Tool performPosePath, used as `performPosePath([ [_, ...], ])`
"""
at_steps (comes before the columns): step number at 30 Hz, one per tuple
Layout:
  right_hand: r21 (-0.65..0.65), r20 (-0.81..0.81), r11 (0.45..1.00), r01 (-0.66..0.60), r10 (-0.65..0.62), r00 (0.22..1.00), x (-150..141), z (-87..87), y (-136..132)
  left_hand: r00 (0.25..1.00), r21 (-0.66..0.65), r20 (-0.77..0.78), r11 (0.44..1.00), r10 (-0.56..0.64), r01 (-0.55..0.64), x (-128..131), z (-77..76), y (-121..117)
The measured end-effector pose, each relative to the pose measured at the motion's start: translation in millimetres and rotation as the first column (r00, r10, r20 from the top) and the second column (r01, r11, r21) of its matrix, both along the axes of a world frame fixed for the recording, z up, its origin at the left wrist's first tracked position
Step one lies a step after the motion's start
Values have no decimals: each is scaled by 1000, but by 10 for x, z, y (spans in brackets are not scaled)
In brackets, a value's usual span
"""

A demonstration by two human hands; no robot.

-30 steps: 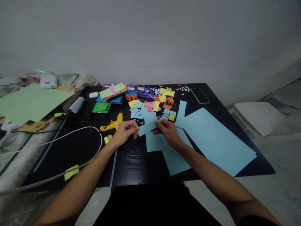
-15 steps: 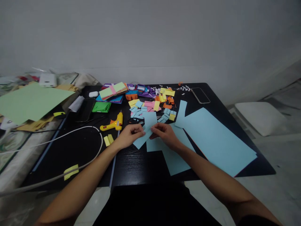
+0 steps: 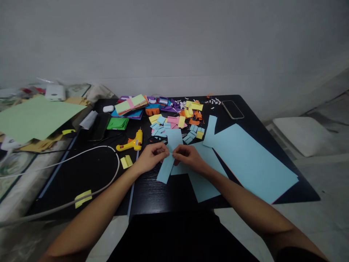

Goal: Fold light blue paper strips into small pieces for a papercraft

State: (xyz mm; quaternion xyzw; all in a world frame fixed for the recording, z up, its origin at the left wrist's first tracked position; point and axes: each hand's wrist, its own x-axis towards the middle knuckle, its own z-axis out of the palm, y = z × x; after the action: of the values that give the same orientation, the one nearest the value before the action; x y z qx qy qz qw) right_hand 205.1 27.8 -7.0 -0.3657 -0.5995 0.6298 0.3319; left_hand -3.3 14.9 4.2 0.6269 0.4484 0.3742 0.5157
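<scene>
My left hand (image 3: 151, 157) and my right hand (image 3: 190, 157) pinch a narrow light blue paper strip (image 3: 165, 172) between them over the black table. The strip slants, its lower end hanging towards me; fingers cover its upper part. Just behind the fingers, another light blue paper piece (image 3: 175, 137) points away from me. Larger light blue cut paper (image 3: 204, 187) lies beneath and beside my right hand. Left of my left hand are a yellow glue gun (image 3: 132, 142) and a small folded yellow paper piece (image 3: 126, 162).
Light blue sheets (image 3: 253, 163) and a separate strip (image 3: 210, 131) lie at the right, below a phone (image 3: 232, 110). Small folded coloured papers (image 3: 174, 122) and scraps spread behind my hands. A white cable (image 3: 119, 165) loops across the left side, near green folded paper (image 3: 117, 123).
The held strip has turned steeper, and its lower end now reaches closer to me and slightly right. Both hands have shifted only slightly.
</scene>
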Motion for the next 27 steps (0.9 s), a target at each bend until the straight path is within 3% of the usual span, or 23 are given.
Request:
performPosePath([
  [9,84,51,996,-42,38,998,5,-21,-22,991,9,-93,995,-98,99,17,22,-41],
  [16,101,-3,991,90,-90,996,105,26,71,988,79,16,985,153,-154,-115,30,67],
  [23,153,113,988,-12,-6,994,-4,-16,-51,999,34,10,998,50,-50,78,-46,-52],
  [27,167,142,986,-23,-1,990,30,-14,-27,1000,9,18,1000,11,-12,0,-63,-5],
])
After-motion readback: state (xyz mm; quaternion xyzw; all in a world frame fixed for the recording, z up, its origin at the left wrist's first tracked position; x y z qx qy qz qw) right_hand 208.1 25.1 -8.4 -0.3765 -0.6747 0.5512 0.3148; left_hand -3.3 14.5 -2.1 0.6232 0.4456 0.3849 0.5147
